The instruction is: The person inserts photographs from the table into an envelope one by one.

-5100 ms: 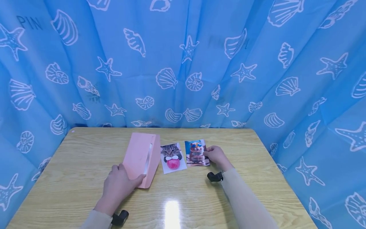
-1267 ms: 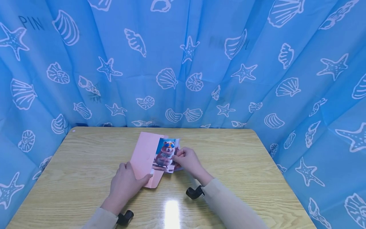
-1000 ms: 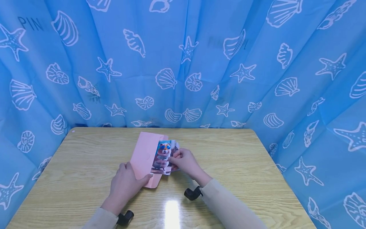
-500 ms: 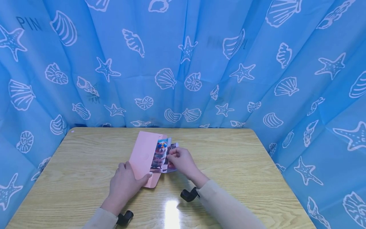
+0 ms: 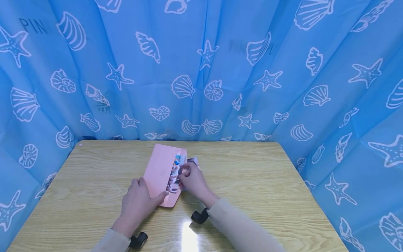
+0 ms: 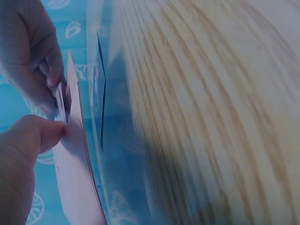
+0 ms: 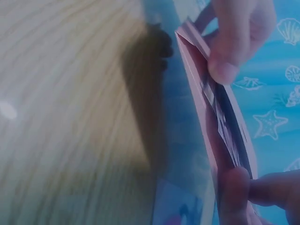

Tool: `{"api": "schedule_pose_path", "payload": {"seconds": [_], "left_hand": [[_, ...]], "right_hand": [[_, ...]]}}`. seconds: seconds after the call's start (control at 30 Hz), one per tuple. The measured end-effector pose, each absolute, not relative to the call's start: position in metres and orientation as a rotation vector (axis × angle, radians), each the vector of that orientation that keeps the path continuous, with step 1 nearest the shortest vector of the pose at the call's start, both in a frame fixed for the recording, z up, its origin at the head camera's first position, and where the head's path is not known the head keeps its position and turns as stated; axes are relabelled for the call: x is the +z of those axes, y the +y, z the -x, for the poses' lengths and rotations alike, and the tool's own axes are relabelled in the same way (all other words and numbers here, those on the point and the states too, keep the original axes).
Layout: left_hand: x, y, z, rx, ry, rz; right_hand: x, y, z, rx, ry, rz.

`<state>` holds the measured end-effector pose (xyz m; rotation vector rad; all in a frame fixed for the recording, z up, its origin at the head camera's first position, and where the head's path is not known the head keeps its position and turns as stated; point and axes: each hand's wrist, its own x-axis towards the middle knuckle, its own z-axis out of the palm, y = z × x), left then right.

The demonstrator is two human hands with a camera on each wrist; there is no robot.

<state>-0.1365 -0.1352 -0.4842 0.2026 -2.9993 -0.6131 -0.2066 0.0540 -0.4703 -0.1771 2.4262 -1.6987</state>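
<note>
My left hand (image 5: 136, 203) grips the pink envelope (image 5: 158, 168) by its near left side, with the thumb at the opening in the left wrist view. The envelope's slit faces right, its flap (image 5: 172, 200) spread out on that side. Between the fingers of my right hand (image 5: 196, 180) is the right edge of a photo of a hamster in sunglasses (image 5: 174, 176). Much of that photo is hidden inside the envelope. Behind the right hand shows a corner of a cat photo (image 5: 193, 160), which also appears low in the right wrist view (image 7: 176, 206).
A wooden table (image 5: 252, 182) lies under both hands. Along its far edge hangs a blue curtain (image 5: 201, 70) with white shells and starfish. A black wrist camera (image 5: 199, 216) sits on the right wrist and another black camera (image 5: 138, 240) on the left.
Earlier the hamster photo lay on the table beside the cat photo. The right hand has picked it up and carried it left; most of its width has slid into the envelope, which shifted slightly right.
</note>
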Motion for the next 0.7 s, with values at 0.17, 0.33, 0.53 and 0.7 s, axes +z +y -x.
{"api": "schedule_pose_path", "payload": {"seconds": [0.17, 0.33, 0.53, 0.7], "left_hand": [[-0.485, -0.135, 0.137, -0.609, -2.980, -0.185], [-0.483, -0.135, 0.136, -0.609, -2.986, -0.190], [-0.483, -0.135, 0.134, -0.592, -2.964, -0.182], [-0.484, -0.137, 0.134, -0.583, -2.953, -0.181]], "right_hand": [[-0.474, 0.042, 0.204, -1.620, 2.478, 0.180], [-0.475, 0.033, 0.201, -1.603, 2.511, 0.180], [-0.478, 0.026, 0.200, -1.575, 2.579, 0.257], [-0.476, 0.026, 0.199, -1.536, 2.574, 0.348]]}}
